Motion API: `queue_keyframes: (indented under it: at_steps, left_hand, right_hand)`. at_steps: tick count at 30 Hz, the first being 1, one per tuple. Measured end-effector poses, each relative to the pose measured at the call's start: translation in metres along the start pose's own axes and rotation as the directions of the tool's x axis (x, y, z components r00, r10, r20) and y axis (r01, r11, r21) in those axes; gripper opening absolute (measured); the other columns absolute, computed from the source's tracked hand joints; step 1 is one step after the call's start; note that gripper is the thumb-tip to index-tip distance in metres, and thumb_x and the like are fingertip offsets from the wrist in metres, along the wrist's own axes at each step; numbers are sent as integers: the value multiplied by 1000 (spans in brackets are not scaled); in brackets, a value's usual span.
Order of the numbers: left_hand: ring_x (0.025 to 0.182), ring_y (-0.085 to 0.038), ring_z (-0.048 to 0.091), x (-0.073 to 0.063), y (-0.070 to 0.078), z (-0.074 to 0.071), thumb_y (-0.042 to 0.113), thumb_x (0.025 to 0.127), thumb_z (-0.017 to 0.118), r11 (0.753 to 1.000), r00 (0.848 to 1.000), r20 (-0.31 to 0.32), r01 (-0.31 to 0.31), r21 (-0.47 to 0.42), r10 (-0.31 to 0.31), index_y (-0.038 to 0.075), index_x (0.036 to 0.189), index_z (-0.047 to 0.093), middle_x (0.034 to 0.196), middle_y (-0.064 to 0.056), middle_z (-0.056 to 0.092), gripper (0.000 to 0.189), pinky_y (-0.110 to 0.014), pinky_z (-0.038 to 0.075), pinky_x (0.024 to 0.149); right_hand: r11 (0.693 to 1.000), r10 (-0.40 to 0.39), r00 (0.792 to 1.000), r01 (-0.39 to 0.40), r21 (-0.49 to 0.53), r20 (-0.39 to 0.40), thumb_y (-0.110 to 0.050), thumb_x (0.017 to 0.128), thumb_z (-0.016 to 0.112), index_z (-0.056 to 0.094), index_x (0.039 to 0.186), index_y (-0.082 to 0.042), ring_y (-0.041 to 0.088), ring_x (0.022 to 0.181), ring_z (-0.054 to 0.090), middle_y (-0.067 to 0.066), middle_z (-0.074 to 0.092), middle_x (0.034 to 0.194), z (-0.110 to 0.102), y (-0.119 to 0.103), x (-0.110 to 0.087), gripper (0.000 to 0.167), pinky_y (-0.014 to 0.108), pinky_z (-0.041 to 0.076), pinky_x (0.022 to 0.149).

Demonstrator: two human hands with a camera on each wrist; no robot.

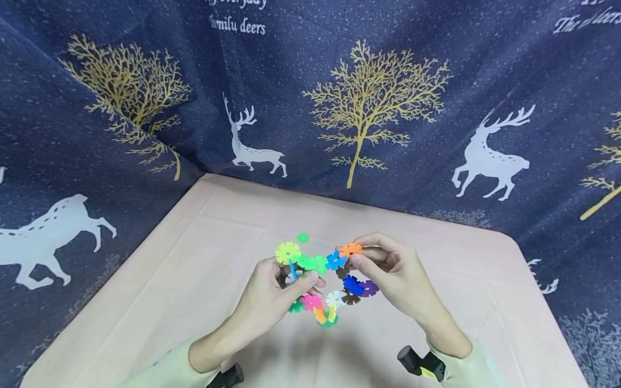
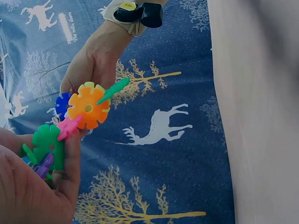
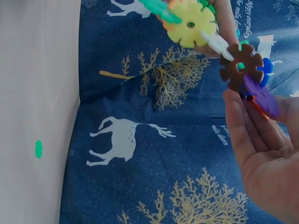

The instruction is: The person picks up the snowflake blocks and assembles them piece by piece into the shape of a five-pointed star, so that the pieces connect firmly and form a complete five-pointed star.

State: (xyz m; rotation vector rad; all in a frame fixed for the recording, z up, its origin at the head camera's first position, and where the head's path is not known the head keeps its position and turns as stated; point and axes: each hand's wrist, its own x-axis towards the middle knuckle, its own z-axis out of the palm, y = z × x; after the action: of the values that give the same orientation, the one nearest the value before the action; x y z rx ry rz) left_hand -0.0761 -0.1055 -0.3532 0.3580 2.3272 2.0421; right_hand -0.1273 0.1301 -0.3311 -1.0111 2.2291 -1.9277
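Observation:
Both hands hold up a loop of colourful notched plastic discs (image 1: 311, 302), slotted into one another edge to edge, above the table. My left hand (image 1: 269, 291) grips its left side, thumb bent over the pieces, near a yellow-green disc (image 1: 288, 253) and a light green one (image 1: 318, 264). Between thumb and fingers, my right hand (image 1: 395, 275) pinches an orange disc (image 1: 351, 250) beside a blue one (image 1: 335, 261). Lower in the loop hang a purple disc (image 3: 261, 95), a brown disc (image 3: 240, 67) and a pale yellow disc (image 3: 192, 25). The left fingers partly hide some pieces.
A single green disc (image 1: 303, 237) lies on the pale tablecloth (image 1: 242, 215) beyond the loop. Dark blue fabric (image 1: 291, 70) printed with deer and trees hangs behind and left of the table. Black devices (image 1: 421, 363) are strapped at both wrists.

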Motion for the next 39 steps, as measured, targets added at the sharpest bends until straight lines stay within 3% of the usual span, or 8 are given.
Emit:
queue_keyframes:
  at_steps: [5, 11, 16, 18, 23, 26, 33, 39]
  left_hand:
    - [73, -15, 71, -1, 2, 0, 23, 95, 70, 999, 999, -22, -27, 36, 28, 9, 101, 74, 82, 2, 76, 16, -21, 46, 54]
    - [77, -20, 74, 0, 3, 1, 17, 94, 71, 999, 999, -2, -50, -13, 50, 3, 100, 71, 83, -3, 76, 15, -28, 58, 65]
    - [79, -23, 75, 0, 4, 2, 14, 94, 71, 998, 999, 18, -42, -55, 43, 1, 102, 70, 85, -5, 76, 15, -30, 59, 65]
    - [80, -22, 74, 2, 4, 2, 15, 95, 70, 998, 999, 20, -49, -50, 50, 2, 103, 71, 86, -4, 77, 15, -29, 59, 65]
    - [80, -19, 74, 7, 4, 5, 19, 97, 68, 998, 998, 40, -41, -53, 43, 4, 108, 71, 87, -3, 77, 19, -28, 58, 65]
    - [75, -16, 73, 8, 1, 5, 21, 97, 68, 998, 997, 62, -31, -53, 34, 6, 111, 72, 89, -3, 77, 21, -26, 56, 60]
    - [88, -28, 74, 6, -9, 5, 27, 102, 59, 981, 982, 177, 101, -163, -72, 3, 122, 61, 100, -13, 75, 31, -36, 60, 74]
    - [85, -22, 73, 4, -18, 9, 34, 106, 48, 917, 964, 222, 214, -337, -143, 0, 131, 48, 101, -20, 72, 42, -36, 60, 74]
  right_hand:
    - [1000, -13, 1000, 13, 5, -6, 5, 96, 60, 59, 105, 7, 13, 84, 73, 6, 76, 95, 3, -2, -3, 9, 26, 59, 71]
    - [999, -22, 1000, 22, -48, 15, 5, 96, 61, 62, 105, 2, 13, 79, 73, 9, 76, 90, 2, -7, -4, 10, 27, 58, 63]
    - [994, -43, 998, 47, -95, 45, 5, 97, 60, 65, 108, -1, 12, 78, 71, 10, 76, 90, 0, -9, -3, 14, 25, 55, 57]
    - [996, -23, 999, 27, -83, 45, 3, 98, 60, 64, 109, 0, 12, 78, 72, 10, 76, 91, -1, -10, -2, 12, 26, 56, 59]
    - [997, 63, 998, -63, -50, 7, 0, 99, 60, 63, 112, 6, 17, 86, 74, 10, 76, 94, -4, -9, 4, 15, 29, 59, 79]
    - [990, 121, 993, -121, -68, -7, -4, 99, 61, 65, 114, 4, 20, 85, 74, 9, 76, 92, -7, -9, 9, 18, 32, 59, 80]
    - [969, 217, 976, -210, -130, 36, -10, 98, 65, 66, 114, 1, 24, 77, 74, 7, 76, 85, -12, -9, 20, 19, 37, 60, 75]
    - [941, 277, 959, -260, -216, 53, -12, 96, 68, 68, 108, -2, 22, 72, 73, 3, 75, 82, -13, -3, 26, 16, 31, 56, 76]
